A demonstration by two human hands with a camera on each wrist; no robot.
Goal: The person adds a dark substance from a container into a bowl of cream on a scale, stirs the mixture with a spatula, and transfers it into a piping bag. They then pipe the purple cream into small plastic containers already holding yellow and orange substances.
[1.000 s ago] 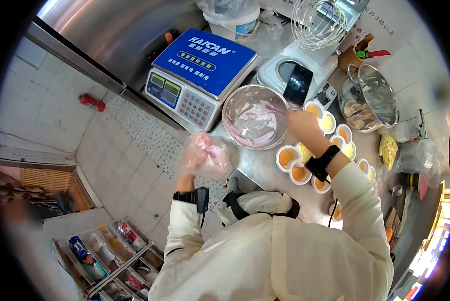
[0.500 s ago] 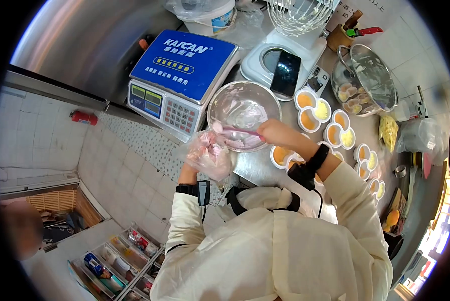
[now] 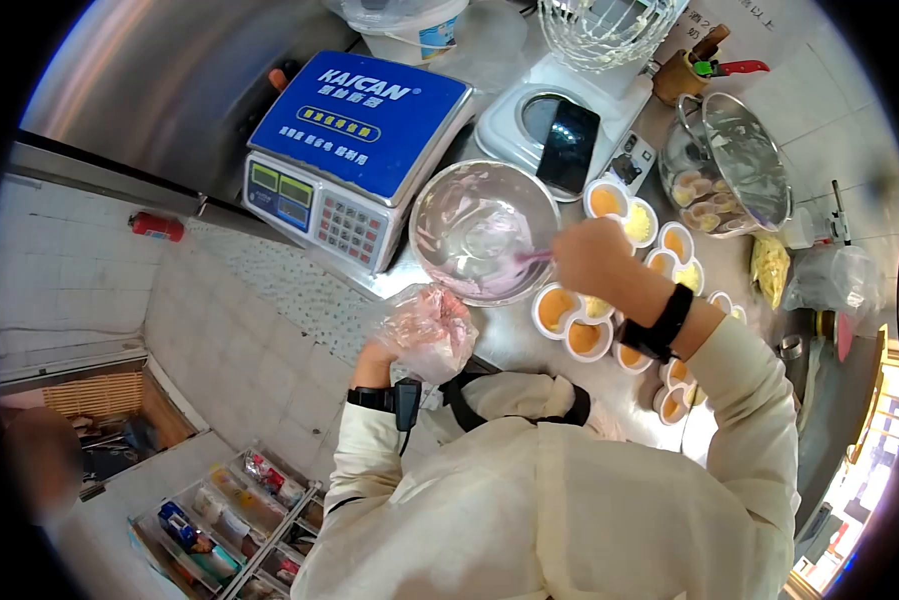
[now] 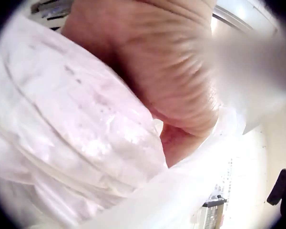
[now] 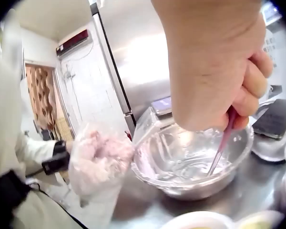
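Observation:
My left hand (image 3: 375,356) holds a clear plastic bag (image 3: 431,338) with pink cream inside, its mouth spread open beside the near left rim of the steel mixing bowl (image 3: 425,222). In the left wrist view the bag (image 4: 76,124) bulges against the hand, and its film hides some of the fingers. The right hand (image 3: 599,258) grips the handle of a pink spatula (image 5: 224,140), whose lower end reaches down into the bowl. Smears of pink cream coat the bowl's wall and bottom.
Cups of orange and yellow filling (image 3: 587,340) stand right of the bowl. A blue-topped scale (image 3: 354,120) is on its left. Behind are a phone (image 3: 569,148) and a mixer with a whisk (image 3: 609,35). A steel pot (image 3: 734,165) sits back right.
The right hand first brought the spatula from the bowl to the bag's mouth, then returned it to the bowl's right side. The left hand still holds the bag, now slightly lower in view.

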